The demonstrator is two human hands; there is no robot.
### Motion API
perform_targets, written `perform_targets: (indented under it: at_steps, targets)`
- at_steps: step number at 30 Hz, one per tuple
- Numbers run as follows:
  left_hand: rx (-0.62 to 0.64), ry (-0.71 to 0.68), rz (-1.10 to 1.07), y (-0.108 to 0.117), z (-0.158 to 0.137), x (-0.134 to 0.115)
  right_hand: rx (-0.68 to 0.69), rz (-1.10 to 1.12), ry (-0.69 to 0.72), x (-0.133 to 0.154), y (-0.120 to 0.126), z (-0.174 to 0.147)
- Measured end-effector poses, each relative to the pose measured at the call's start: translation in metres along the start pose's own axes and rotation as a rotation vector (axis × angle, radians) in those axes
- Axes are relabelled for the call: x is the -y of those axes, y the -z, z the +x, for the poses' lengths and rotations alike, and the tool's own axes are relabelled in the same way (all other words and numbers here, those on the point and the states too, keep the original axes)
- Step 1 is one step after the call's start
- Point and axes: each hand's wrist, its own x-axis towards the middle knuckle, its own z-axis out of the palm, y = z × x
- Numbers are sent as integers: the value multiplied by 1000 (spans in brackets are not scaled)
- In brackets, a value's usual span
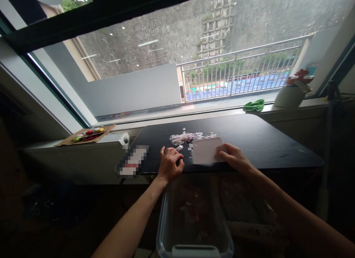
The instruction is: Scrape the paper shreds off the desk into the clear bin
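Looks partway along. Nearest: got clear plastic bin (161,224) below near edge of black wood-grain tabletop (257,143), with some pale paper scraps (188,206) inside. Call that the done part; too dark in there to judge fill level.

At near edge: see left hand (169,162) loosely curled, thumb close to index finger, nothing visible in grip. Can't see its underside, can't tell if touching tabletop. Well to its right, see right hand (235,156) clamped on white rounded-corner card (205,150), thumb on near face, fingers mostly hidden behind. Count hands as apart from each other.

Just past left hand and card: see loose pile of paper flakes (181,138) on tabletop, partly hidden by card. Call that what's left; probably a fair amount.

At tabletop's left end: pixelated item (135,160), can't identify. Past far edge: green cloth (253,105), then white container (288,96). Outside: metal railing (235,58).
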Motion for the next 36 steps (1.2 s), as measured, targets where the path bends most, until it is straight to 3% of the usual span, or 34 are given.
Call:
perform_targets:
  at_steps: [11, 17, 22, 28, 30, 36]
  targets:
    - [8, 14, 1, 1, 1, 0, 130, 99, 31, 11, -8, -4]
    - [8, 12, -6, 0, 1, 1, 47, 65, 34, 11, -11, -5]
    - [12, 21, -6, 1, 1, 0, 64, -5, 65, 8, -11, -5]
    - [6, 17, -7, 1, 1, -1, 90, 89, 66, 7, -9, -7]
    - [0, 19, -6, 1, 1, -1, 37, 135, 53, 5, -9, -7]
    - [14, 27, -6, 1, 1, -1, -295, 223, -21, 2, -11, -7]
